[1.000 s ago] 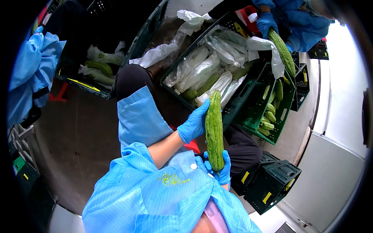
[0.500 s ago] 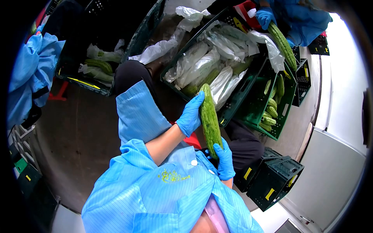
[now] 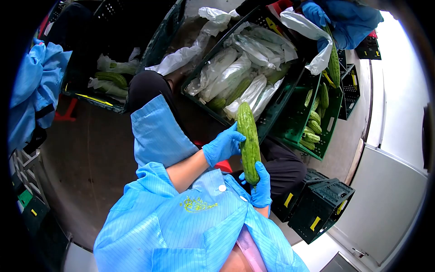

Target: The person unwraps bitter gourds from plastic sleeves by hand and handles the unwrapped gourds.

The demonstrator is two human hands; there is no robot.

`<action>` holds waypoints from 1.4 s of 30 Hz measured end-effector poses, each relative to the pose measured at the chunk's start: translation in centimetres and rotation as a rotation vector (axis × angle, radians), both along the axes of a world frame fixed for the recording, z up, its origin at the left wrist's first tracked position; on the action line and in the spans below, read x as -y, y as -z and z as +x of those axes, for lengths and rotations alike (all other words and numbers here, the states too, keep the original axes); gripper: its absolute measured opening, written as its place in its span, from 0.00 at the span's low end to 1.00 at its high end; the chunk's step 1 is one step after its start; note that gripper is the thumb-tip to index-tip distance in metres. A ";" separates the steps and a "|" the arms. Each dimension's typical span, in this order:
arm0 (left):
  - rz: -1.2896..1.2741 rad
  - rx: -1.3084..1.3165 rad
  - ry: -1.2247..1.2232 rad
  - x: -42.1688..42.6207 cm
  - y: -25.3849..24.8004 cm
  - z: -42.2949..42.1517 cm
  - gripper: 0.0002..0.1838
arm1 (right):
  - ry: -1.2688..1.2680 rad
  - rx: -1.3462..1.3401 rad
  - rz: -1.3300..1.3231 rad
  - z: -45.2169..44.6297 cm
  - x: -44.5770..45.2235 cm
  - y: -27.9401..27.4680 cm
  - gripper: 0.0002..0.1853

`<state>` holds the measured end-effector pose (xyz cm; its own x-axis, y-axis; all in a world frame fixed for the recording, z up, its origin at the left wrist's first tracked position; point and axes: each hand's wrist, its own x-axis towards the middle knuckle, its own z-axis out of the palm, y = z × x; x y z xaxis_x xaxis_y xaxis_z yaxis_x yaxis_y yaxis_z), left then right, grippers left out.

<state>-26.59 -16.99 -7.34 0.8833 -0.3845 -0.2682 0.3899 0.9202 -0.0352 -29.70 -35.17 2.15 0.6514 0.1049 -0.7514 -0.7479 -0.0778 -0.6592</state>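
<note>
A long green bitter melon (image 3: 249, 140) with a bumpy, ridged skin is held nearly upright in front of my chest. My left hand (image 3: 224, 144), in a blue glove, grips it from the left around its middle, the fingertips on its side. Around the lower end closes my right hand (image 3: 260, 185), also gloved, its thumb on the right side and fingers partly hidden behind the melon. Just beyond its upper tip stands a dark crate (image 3: 277, 102) with bitter melons in white plastic wrapping (image 3: 231, 77).
A green crate (image 3: 333, 122) at the right contains loose bitter melons (image 3: 312, 127). Above it, a co-worker's gloved hand (image 3: 316, 12) is by a melon and white wrap. Another crate (image 3: 122, 108) with melons stands at left, near a blue sleeve (image 3: 43, 81). Black crates (image 3: 319, 208) are lower right.
The bitter melon has turned in my hands and shows another side. My left hand has shifted lower along it. At the upper right, the co-worker's white wrap has moved leftward and up.
</note>
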 end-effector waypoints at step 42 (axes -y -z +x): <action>0.303 0.146 -0.208 2.1 -1.1 1.0 0.51 | 0.121 -0.037 0.204 0.1 -0.4 1.4 0.28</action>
